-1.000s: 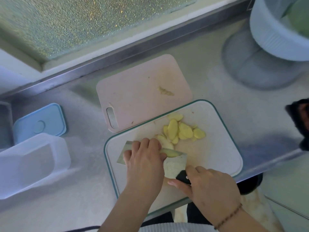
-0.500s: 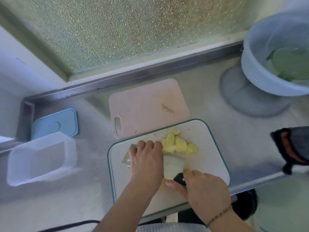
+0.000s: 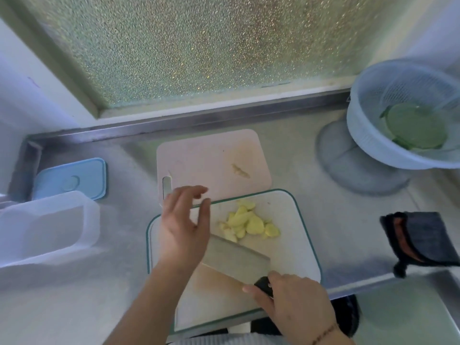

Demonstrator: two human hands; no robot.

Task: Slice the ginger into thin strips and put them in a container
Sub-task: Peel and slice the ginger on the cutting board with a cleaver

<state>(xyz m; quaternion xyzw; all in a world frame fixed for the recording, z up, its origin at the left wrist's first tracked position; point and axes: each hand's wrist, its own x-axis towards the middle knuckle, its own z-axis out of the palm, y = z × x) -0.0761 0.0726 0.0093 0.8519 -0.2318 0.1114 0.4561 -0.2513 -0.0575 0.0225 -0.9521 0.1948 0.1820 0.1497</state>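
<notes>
Clear container (image 3: 47, 227) well left of the hands, left hand (image 3: 184, 227) lifted with fingers loose and empty, ginger slices (image 3: 249, 224) piled on white cutting board (image 3: 298, 245) just right of it, cleaver (image 3: 236, 257) below, right hand (image 3: 293, 297) gripping its handle

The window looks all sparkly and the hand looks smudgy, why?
Head view: daylight glitters through the window's bumpy frosted glass; the left hand's fingers look smeared, probably motion blur; the wide lens bends the counter edge.
</notes>
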